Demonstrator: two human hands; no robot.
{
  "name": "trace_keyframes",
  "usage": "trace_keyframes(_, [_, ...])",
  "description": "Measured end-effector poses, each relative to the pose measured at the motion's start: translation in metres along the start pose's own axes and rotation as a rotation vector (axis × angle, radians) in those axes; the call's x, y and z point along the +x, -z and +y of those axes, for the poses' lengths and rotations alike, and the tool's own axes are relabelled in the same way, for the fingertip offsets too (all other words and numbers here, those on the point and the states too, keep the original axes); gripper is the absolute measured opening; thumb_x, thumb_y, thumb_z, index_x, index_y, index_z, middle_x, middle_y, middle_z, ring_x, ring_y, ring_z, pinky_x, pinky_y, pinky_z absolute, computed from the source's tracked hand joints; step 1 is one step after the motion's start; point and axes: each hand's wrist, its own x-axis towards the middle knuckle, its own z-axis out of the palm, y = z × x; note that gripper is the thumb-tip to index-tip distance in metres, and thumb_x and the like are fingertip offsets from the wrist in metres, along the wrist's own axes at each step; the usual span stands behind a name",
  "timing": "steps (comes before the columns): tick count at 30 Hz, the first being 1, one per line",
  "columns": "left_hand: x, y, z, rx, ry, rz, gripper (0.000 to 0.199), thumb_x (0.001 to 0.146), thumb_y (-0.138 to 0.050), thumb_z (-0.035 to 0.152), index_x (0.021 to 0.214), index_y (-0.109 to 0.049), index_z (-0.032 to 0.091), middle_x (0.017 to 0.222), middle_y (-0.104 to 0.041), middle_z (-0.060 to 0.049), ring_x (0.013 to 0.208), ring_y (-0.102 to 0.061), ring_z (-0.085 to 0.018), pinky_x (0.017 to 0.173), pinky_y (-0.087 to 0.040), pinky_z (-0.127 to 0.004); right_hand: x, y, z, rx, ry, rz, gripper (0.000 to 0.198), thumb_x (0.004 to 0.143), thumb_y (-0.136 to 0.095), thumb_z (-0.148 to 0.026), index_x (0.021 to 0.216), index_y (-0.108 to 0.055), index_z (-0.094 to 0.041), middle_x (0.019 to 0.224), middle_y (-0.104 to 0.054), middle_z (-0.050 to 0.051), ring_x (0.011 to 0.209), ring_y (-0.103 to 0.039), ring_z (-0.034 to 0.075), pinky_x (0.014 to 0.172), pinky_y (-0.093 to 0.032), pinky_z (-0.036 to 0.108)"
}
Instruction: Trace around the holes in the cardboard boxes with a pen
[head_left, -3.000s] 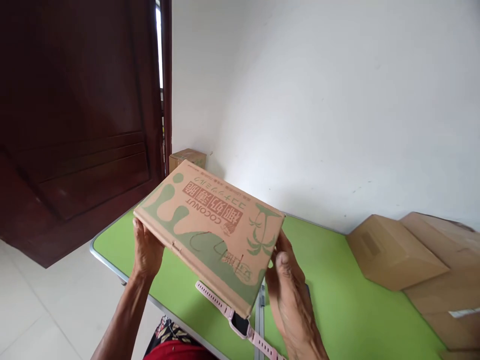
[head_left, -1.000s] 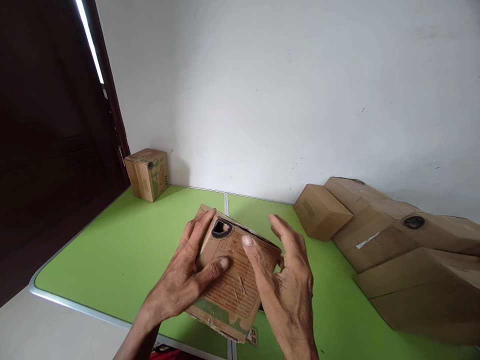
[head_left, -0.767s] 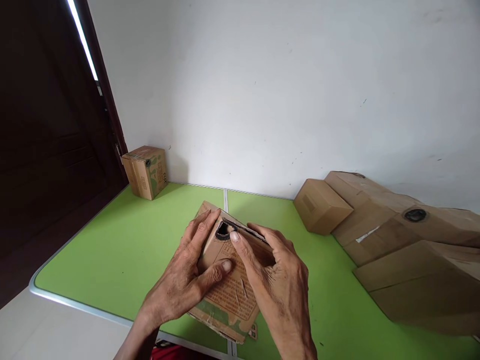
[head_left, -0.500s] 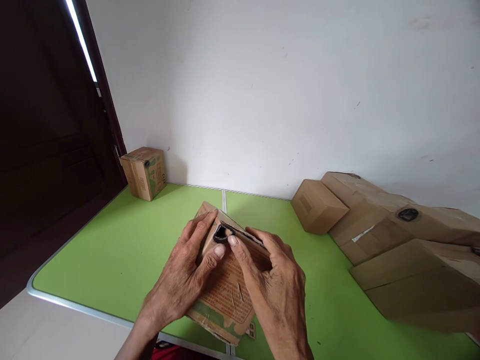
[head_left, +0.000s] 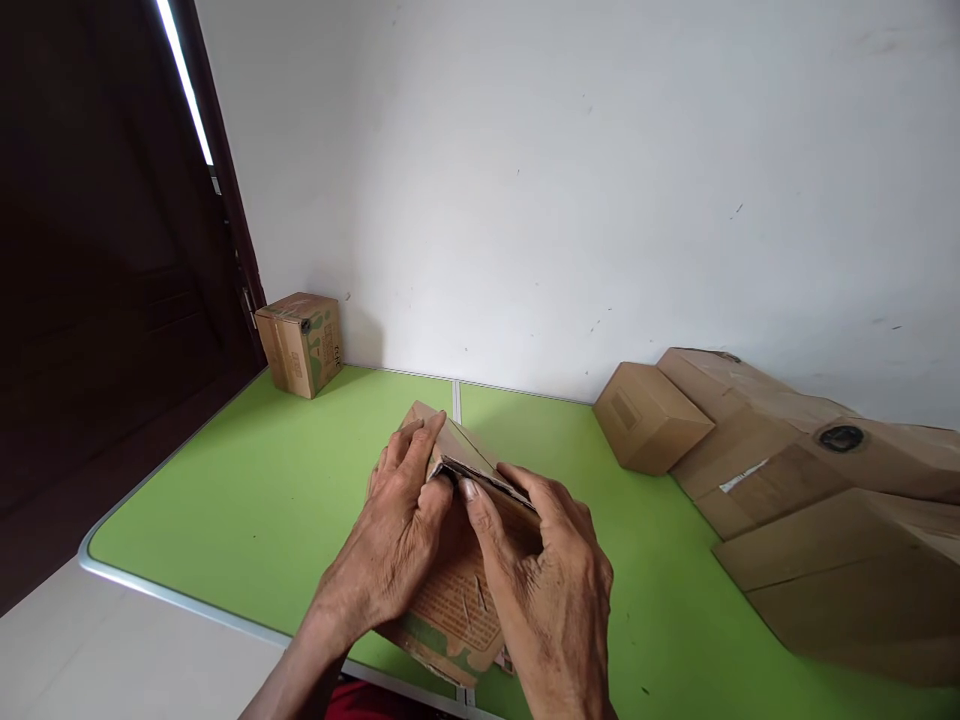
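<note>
A flattened brown cardboard box with green and red-brown printing (head_left: 457, 615) lies tilted at the lower centre of the frame, its near corner reaching over the front edge of the bright green folding table with a grey metal rim (head_left: 247, 500). Its far edge is raised off the tabletop, and dense red-brown text covers the panel facing the camera. The left hand (head_left: 394, 545) lies flat over the box's left part, fingers stretched to the raised upper edge, thumb pressed against the panel just under that edge. The right hand (head_left: 551, 590) covers the right part, its fingers curled over the same raised edge and its forefinger meeting the left thumb at the fold; both hands press on the cardboard rather than closing round it.

A seam in the tabletop runs away from the box toward the white wall (head_left: 600, 180). In the left middle of the frame, well apart, a small closed brown carton with green print (head_left: 300, 342) stands in the table's far corner beside a dark wooden door (head_left: 105, 250). At the right, several plain brown cardboard boxes (head_left: 780, 470) lean on one another along the wall, the nearest one small and near the right hand.
</note>
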Motion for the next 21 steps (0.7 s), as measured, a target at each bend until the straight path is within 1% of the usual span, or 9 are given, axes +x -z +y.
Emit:
trace_keyframes(2, [0.001, -0.001, 0.002, 0.024, -0.011, -0.038, 0.076, 0.109, -0.027, 0.055, 0.179, -0.014, 0.028, 0.188, -0.002, 0.002, 0.173, 0.014, -0.028, 0.139, 0.002, -0.062, 0.003, 0.003, 0.004, 0.016, -0.036, -0.024, 0.065, 0.097, -0.056, -0.081, 0.111, -0.077, -0.020, 0.109, -0.081, 0.013, 0.103, -0.071, 0.036, 0.088, -0.056, 0.050])
trace_keyframes(5, [0.004, 0.000, 0.001, 0.017, -0.058, -0.083, 0.080, 0.108, -0.029, 0.063, 0.179, -0.010, 0.032, 0.188, 0.003, 0.000, 0.172, 0.018, -0.026, 0.138, 0.003, -0.063, 0.009, 0.010, 0.010, 0.059, -0.113, -0.099, 0.065, 0.092, -0.059, -0.083, 0.108, -0.077, -0.023, 0.110, -0.082, 0.013, 0.105, -0.072, 0.038, 0.090, -0.056, 0.053])
trace_keyframes(9, [0.013, 0.006, -0.004, 0.024, -0.169, -0.195, 0.076, 0.108, -0.040, 0.057, 0.177, -0.012, 0.041, 0.188, 0.002, 0.003, 0.172, 0.017, -0.027, 0.138, 0.003, -0.064, 0.018, 0.021, 0.011, 0.102, -0.208, -0.216, 0.062, 0.089, -0.061, -0.080, 0.106, -0.077, -0.023, 0.109, -0.082, 0.013, 0.102, -0.074, 0.037, 0.093, -0.056, 0.053])
trace_keyframes(11, [0.020, 0.009, -0.006, 0.041, -0.233, -0.227, 0.077, 0.105, -0.051, 0.049, 0.175, -0.019, 0.043, 0.187, -0.005, 0.001, 0.173, 0.008, -0.029, 0.138, -0.003, -0.064, 0.022, 0.025, 0.011, 0.110, -0.237, -0.247, 0.061, 0.089, -0.060, -0.079, 0.106, -0.077, -0.022, 0.109, -0.082, 0.014, 0.102, -0.074, 0.037, 0.094, -0.056, 0.052])
trace_keyframes(12, [0.023, 0.010, -0.007, 0.053, -0.267, -0.224, 0.077, 0.103, -0.057, 0.046, 0.173, -0.025, 0.042, 0.185, -0.013, -0.002, 0.173, 0.000, -0.031, 0.138, -0.009, -0.063, 0.024, 0.026, 0.011, 0.111, -0.243, -0.259, 0.061, 0.089, -0.060, -0.078, 0.106, -0.077, -0.022, 0.109, -0.082, 0.014, 0.101, -0.075, 0.037, 0.094, -0.055, 0.051])
trace_keyframes(14, [0.032, 0.012, -0.010, 0.094, -0.339, -0.184, 0.072, 0.099, -0.064, 0.044, 0.166, -0.037, 0.038, 0.173, -0.032, -0.008, 0.165, -0.021, -0.034, 0.135, -0.024, -0.062, 0.030, 0.027, 0.010, 0.111, -0.236, -0.281, 0.058, 0.090, -0.060, -0.076, 0.105, -0.076, -0.022, 0.106, -0.082, 0.013, 0.097, -0.075, 0.035, 0.092, -0.055, 0.049])
trace_keyframes(16, [0.042, 0.015, -0.012, 0.135, -0.398, -0.153, 0.067, 0.096, -0.069, 0.046, 0.157, -0.044, 0.032, 0.156, -0.044, -0.012, 0.152, -0.035, -0.036, 0.128, -0.034, -0.062, 0.038, 0.026, 0.010, 0.104, -0.210, -0.301, 0.055, 0.091, -0.060, -0.074, 0.101, -0.075, -0.022, 0.100, -0.081, 0.012, 0.091, -0.075, 0.032, 0.086, -0.055, 0.045])
trace_keyframes(18, [0.054, 0.018, -0.015, 0.155, -0.426, -0.131, 0.065, 0.095, -0.070, 0.049, 0.151, -0.046, 0.028, 0.145, -0.047, -0.012, 0.141, -0.040, -0.035, 0.123, -0.037, -0.061, 0.050, 0.023, 0.010, 0.083, -0.170, -0.320, 0.054, 0.093, -0.058, -0.074, 0.094, -0.073, -0.022, 0.092, -0.080, 0.010, 0.084, -0.073, 0.029, 0.080, -0.053, 0.042])
trace_keyframes(21, [0.071, 0.024, -0.016, 0.141, -0.416, -0.090, 0.055, 0.095, -0.066, 0.052, 0.140, -0.050, 0.025, 0.135, -0.049, -0.011, 0.132, -0.042, -0.034, 0.119, -0.037, -0.060, 0.072, 0.012, 0.011, 0.023, -0.101, -0.362, 0.059, 0.095, -0.052, -0.078, 0.082, -0.067, -0.023, 0.080, -0.075, 0.009, 0.073, -0.068, 0.026, 0.071, -0.050, 0.040])
